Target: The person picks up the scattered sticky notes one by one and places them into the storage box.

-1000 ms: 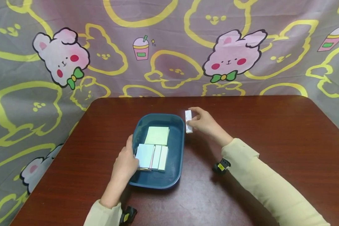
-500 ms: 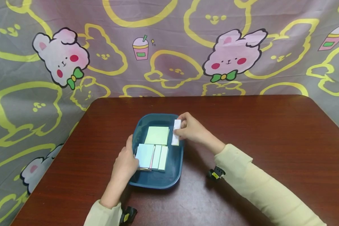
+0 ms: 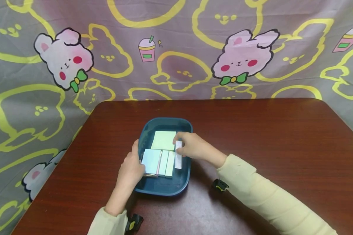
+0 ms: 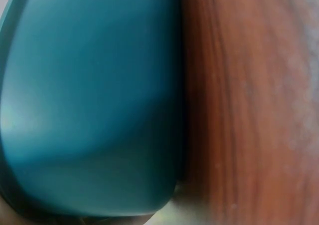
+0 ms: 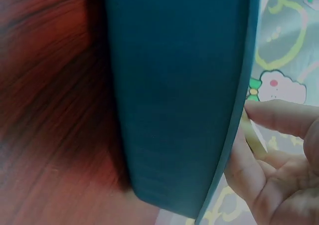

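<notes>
A dark teal plastic tray [image 3: 182, 182] stands on the table. My left hand [image 3: 130, 169] grips its left rim, thumb on the inner side. Between the thumb and fingers of my right hand [image 3: 194, 146] is a narrow white sticky-note pad [image 3: 178, 161], held lengthwise inside the tray near the right wall. Just left of it lie two narrow pale pads [image 3: 167, 163], then a square light-blue pad [image 3: 151, 161]. Behind these sits a light-green square pad [image 3: 163, 140]. In the right wrist view the tray's outer wall [image 5: 174, 95] hides part of the held pad.
The tray rests on a reddish-brown wooden table [image 3: 267, 140]. Behind and left of the table hangs a cartoon-printed cloth [image 3: 176, 32]. The tray's side wall [image 4: 89, 85] fills much of the left wrist view.
My right hand has carried the narrow white pad from beyond the tray's right rim, leftward and toward me, into the tray beside the narrow pads. The left hand has kept its place.
</notes>
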`<state>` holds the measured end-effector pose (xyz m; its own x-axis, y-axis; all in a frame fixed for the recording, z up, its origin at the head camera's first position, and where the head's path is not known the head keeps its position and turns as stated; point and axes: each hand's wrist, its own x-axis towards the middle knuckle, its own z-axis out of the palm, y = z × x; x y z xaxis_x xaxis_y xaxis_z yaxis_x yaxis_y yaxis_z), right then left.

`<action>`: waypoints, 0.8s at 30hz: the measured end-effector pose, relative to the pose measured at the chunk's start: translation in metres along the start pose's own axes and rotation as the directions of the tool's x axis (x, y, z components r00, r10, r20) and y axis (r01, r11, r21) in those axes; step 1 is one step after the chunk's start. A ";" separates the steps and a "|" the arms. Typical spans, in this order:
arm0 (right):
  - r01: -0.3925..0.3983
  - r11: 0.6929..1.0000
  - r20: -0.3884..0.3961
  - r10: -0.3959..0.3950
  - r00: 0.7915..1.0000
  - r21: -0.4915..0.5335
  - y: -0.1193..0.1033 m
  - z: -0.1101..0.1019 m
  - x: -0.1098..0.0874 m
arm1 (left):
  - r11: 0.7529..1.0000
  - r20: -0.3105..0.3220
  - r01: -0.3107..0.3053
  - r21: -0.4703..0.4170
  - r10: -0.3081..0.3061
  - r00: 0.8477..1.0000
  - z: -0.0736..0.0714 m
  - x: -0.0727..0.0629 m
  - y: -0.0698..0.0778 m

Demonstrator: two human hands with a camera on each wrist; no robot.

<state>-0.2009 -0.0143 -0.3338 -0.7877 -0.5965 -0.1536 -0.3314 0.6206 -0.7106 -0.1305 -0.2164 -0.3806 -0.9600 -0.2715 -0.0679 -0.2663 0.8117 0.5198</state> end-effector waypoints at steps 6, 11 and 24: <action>-0.003 0.992 0.056 0.010 0.998 -0.123 -0.008 0.008 0.002 | 1.000 0.001 0.001 0.003 -0.001 1.000 0.000 0.000 0.001; -0.016 0.976 0.078 0.033 0.996 -0.216 -0.011 0.015 0.003 | 1.000 0.006 0.013 0.004 -0.013 1.000 0.000 0.000 0.001; -0.059 0.891 -0.093 0.019 0.996 -0.449 -0.018 0.035 0.001 | 1.000 0.008 0.012 0.010 -0.012 1.000 -0.001 -0.001 0.002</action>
<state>-0.1782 -0.0436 -0.3453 -0.8386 -0.5350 -0.1025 -0.4825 0.8169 -0.3161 -0.1303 -0.2149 -0.3790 -0.9574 -0.2770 -0.0810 -0.2785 0.8133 0.5108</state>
